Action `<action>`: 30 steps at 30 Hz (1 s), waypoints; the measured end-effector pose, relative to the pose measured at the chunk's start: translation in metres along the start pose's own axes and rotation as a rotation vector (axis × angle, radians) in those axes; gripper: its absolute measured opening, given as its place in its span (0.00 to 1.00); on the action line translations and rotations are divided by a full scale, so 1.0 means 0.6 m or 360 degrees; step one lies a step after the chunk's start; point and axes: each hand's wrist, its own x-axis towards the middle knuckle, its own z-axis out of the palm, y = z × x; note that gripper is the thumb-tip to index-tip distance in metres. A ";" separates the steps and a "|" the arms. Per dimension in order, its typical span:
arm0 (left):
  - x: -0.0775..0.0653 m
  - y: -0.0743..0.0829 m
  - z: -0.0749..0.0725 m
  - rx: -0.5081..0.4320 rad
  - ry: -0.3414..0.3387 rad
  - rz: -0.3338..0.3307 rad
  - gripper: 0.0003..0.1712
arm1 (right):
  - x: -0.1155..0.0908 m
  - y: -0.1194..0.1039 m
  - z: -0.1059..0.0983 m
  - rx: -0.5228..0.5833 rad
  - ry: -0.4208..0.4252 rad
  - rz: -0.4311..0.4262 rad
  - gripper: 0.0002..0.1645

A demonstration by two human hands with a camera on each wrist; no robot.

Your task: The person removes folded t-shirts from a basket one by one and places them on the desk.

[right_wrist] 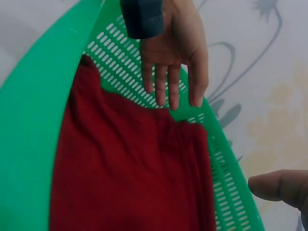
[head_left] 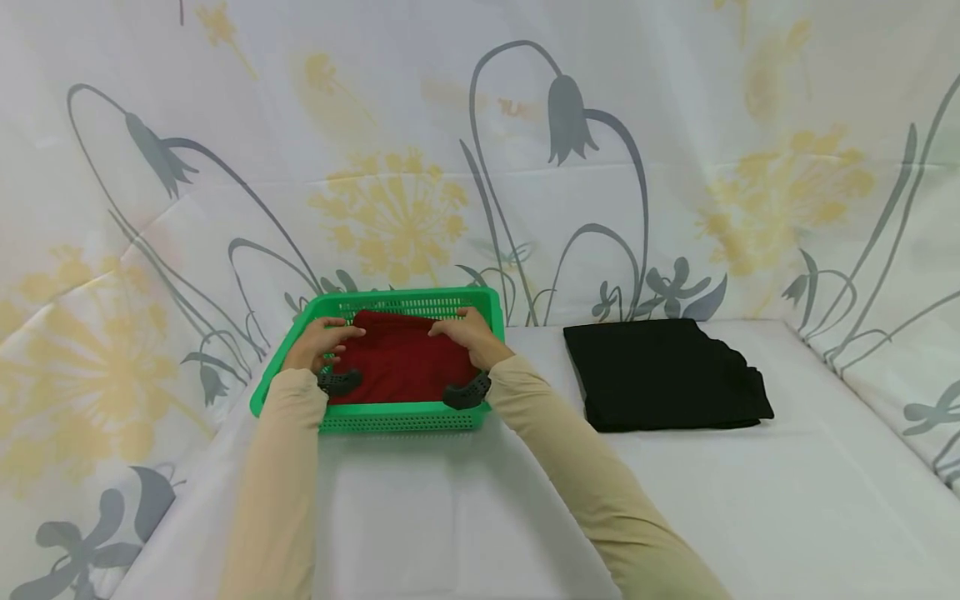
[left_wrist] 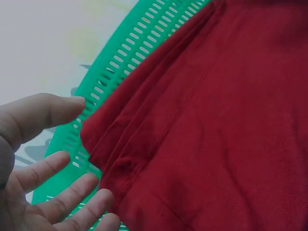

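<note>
A folded red cloth [head_left: 408, 358] lies inside a green plastic basket [head_left: 405, 421] with slotted walls. My left hand [head_left: 318, 342] is over the basket's left side, at the cloth's left end. In the left wrist view its fingers [left_wrist: 79, 192] are spread beside the folded edges, and the thumb stands apart from them. My right hand [head_left: 476, 337] reaches over the right part of the cloth. In the right wrist view only its thumb [right_wrist: 276, 187] shows, apart from the cloth; its other fingers are out of that view. Neither hand grips the cloth.
A folded black cloth [head_left: 663, 375] lies on the white-covered table [head_left: 525, 500], right of the basket. Behind stands a flower-patterned curtain [head_left: 450, 108]. Both wrists wear black bands, the right one [head_left: 467, 392] close above the basket's front rim.
</note>
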 end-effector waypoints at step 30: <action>0.028 -0.016 -0.005 0.0491 -0.0243 -0.0161 0.50 | 0.025 0.026 0.000 -0.0180 -0.0212 0.0252 0.58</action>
